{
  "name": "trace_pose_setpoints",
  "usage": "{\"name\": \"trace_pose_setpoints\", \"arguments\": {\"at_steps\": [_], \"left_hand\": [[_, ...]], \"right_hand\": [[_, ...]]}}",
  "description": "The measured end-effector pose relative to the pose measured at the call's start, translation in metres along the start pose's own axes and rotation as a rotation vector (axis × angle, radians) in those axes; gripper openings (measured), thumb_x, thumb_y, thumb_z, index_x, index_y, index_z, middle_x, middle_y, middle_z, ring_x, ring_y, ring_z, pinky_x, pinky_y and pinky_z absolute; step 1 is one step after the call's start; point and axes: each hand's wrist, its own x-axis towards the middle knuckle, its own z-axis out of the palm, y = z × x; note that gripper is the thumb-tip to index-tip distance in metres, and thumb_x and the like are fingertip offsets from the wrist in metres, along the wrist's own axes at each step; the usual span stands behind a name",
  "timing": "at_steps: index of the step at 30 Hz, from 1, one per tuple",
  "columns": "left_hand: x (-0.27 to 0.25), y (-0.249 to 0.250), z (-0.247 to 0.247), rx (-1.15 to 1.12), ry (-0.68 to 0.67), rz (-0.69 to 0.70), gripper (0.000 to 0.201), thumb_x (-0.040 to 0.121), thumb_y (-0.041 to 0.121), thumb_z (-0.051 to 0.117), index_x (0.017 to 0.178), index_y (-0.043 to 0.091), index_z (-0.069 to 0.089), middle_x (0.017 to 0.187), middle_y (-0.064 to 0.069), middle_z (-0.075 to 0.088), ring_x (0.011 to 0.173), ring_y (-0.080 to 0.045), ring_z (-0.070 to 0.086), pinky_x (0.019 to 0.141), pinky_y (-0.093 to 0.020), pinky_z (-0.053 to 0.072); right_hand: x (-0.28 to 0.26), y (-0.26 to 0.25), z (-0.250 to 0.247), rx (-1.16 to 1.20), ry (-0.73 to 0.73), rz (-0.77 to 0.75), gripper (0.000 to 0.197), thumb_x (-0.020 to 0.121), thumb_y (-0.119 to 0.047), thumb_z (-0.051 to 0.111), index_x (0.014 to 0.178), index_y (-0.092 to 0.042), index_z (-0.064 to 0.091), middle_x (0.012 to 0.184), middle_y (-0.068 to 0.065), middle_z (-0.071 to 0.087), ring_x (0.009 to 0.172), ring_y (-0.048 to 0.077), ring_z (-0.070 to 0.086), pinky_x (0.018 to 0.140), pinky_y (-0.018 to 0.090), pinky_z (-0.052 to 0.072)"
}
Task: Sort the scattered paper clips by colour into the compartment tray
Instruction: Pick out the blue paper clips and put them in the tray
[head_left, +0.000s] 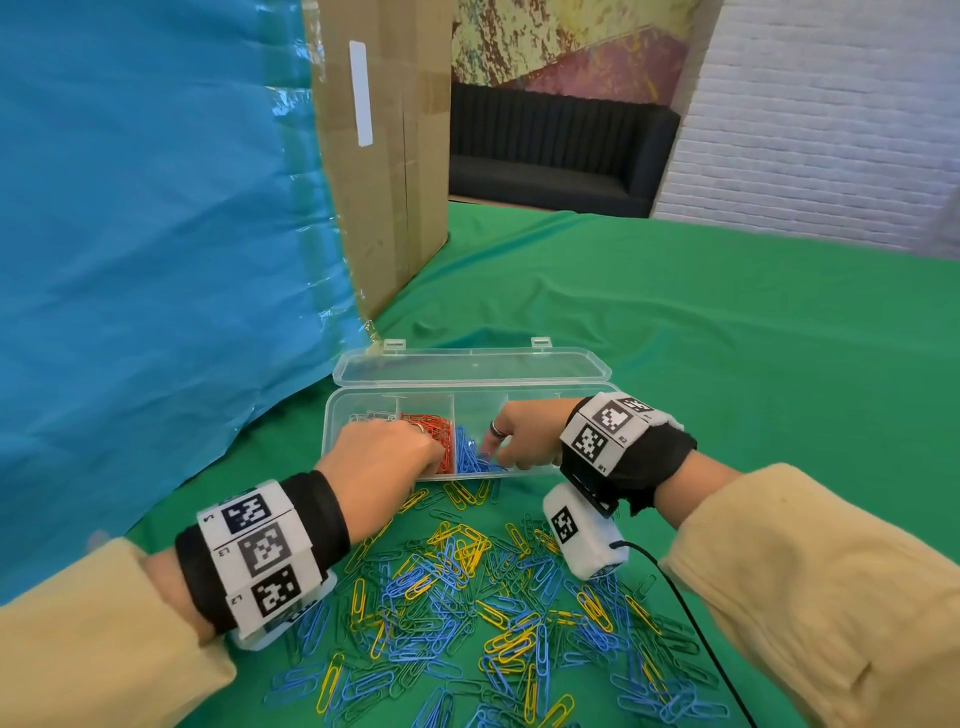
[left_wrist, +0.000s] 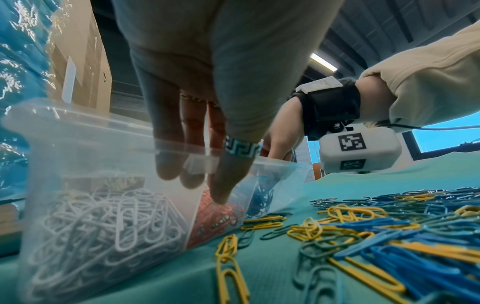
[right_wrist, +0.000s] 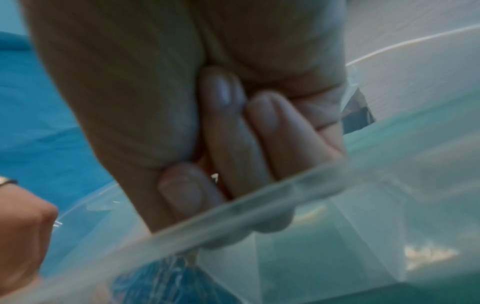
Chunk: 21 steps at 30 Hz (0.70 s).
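A clear compartment tray (head_left: 447, 391) lies on the green cloth with its lid (head_left: 467, 366) folded back. Its compartments hold white clips (left_wrist: 103, 226), red clips (left_wrist: 218, 218) and blue clips (head_left: 470, 457). My left hand (head_left: 415, 431) reaches into the tray with straight fingers (left_wrist: 168, 164), one fingertip touching the red clips. My right hand (head_left: 514, 436) hangs over the blue compartment, its fingers (right_wrist: 228, 133) curled into the palm behind the tray rim (right_wrist: 285, 191). No clip shows between them. Scattered blue, yellow and green clips (head_left: 467, 597) lie in front of the tray.
A tall cardboard box (head_left: 384, 156) and a blue plastic sheet (head_left: 156, 234) stand close behind and left of the tray. A black cable (head_left: 691, 597) runs from my right wrist across the cloth (head_left: 727, 338).
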Motion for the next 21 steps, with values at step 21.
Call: {"name": "trace_pose_setpoints", "arguments": {"at_steps": [21], "left_hand": [[0.000, 0.000, 0.002, -0.008, 0.028, 0.001, 0.031, 0.080, -0.005, 0.044, 0.086, 0.022, 0.057, 0.084, 0.004, 0.061, 0.081, -0.016, 0.059, 0.070, -0.029, 0.049]], "right_hand": [[-0.002, 0.011, -0.005, 0.130, 0.227, -0.039, 0.023, 0.089, -0.023, 0.061, 0.110, -0.012, 0.064, 0.059, -0.006, 0.046, 0.029, -0.006, 0.042, 0.031, 0.006, 0.029]]}}
